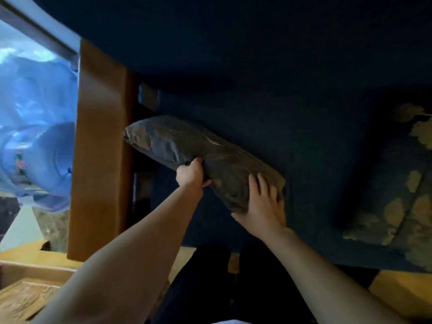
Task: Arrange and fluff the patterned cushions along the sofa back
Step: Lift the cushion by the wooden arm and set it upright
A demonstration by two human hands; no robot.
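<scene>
**Both hands on dark cushion at sofa's left end**

Head view: dim, looking down over a dark blue sofa [268, 66]. A dark grey-brown cushion [198, 155] lies tilted on the seat, its far end near the brown wooden armrest [100, 148], its near end toward the seat's front edge. Pattern on it is faint, hard to read in this light.

Left hand [190, 175]: grip closed, pinching the cushion's near long edge, fingers curled into the fabric. Right hand [261, 206]: fingers spread flat over the cushion's near corner, thumb under the edge, so it clamps that corner between palm and thumb.

Second cushion [397, 195], dark with yellow leaf-like shapes, sits at the right on the seat, well apart from the first and untouched.

Beyond the armrest, a blue translucent plastic cover [35, 113] over something rounded. Wooden floor [397, 293] shows at the lower corners.
</scene>
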